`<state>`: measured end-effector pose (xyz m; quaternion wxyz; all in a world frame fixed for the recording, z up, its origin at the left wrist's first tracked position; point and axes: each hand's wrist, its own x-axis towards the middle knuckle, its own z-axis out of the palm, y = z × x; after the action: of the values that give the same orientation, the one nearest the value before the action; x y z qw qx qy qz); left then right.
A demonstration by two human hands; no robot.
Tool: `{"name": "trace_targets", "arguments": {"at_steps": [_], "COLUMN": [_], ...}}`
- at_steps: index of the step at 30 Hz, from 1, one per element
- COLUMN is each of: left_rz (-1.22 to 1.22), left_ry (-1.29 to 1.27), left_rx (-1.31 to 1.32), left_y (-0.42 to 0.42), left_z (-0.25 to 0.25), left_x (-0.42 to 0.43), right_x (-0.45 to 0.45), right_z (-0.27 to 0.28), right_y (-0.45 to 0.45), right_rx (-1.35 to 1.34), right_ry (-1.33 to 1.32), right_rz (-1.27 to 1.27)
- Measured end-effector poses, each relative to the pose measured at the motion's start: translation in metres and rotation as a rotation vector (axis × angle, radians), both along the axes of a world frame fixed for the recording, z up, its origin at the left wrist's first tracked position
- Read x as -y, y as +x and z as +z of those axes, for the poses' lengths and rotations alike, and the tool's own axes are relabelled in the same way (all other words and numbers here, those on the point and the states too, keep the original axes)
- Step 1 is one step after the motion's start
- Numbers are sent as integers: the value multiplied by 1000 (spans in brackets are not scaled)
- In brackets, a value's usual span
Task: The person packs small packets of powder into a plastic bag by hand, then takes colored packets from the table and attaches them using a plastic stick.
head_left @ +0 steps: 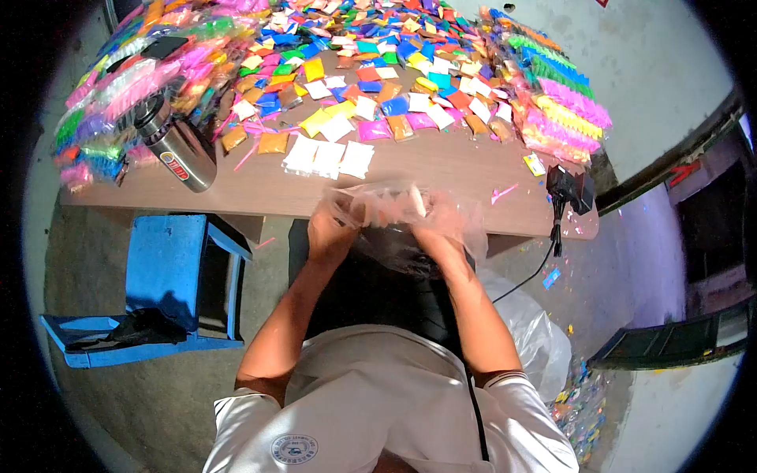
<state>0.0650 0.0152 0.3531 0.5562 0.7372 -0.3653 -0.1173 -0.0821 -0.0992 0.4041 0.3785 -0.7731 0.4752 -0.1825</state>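
Note:
A crinkled clear plastic bag (398, 251) is stretched between my hands at the table's front edge, above my lap. My left hand (333, 229) grips its left side, fingers curled into the film. On the other side, my right hand (434, 230) is closed on the bag, its fingers partly covered by the plastic and smeared by motion. Whether anything lies inside the bag I cannot tell. Just beyond my hands, several white packets (327, 159) lie side by side on the brown table (260, 185).
Many small coloured packets (378, 87) cover the table's back. Bagged bundles are stacked at left (118, 102) and right (564, 110). A steel flask (185, 154) stands left; a black device with a cable (569, 189) sits at the right edge. A blue stool (164, 264) is below left.

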Motion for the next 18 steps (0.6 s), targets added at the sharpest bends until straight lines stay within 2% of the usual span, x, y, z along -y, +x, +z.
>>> {"name": "trace_targets", "arguments": {"at_steps": [2, 5, 9, 11, 18], "left_rz": [44, 57, 68, 38, 28], "left_ry": [26, 7, -11, -41, -9], "left_rx": [-65, 32, -6, 14, 27], "left_y": [1, 0, -1, 0, 0], "left_z": [-4, -6, -2, -5, -4], "left_x": [1, 1, 2, 1, 2], "right_x": [12, 1, 0, -6, 10], "right_z": [-34, -14, -12, 1, -24], "right_y": [8, 3, -7, -15, -9], "right_rx": [-2, -36, -13, -12, -86], "right_ry": [-127, -43, -75, -301, -71], "right_rz": [31, 86, 149, 252, 158]}}
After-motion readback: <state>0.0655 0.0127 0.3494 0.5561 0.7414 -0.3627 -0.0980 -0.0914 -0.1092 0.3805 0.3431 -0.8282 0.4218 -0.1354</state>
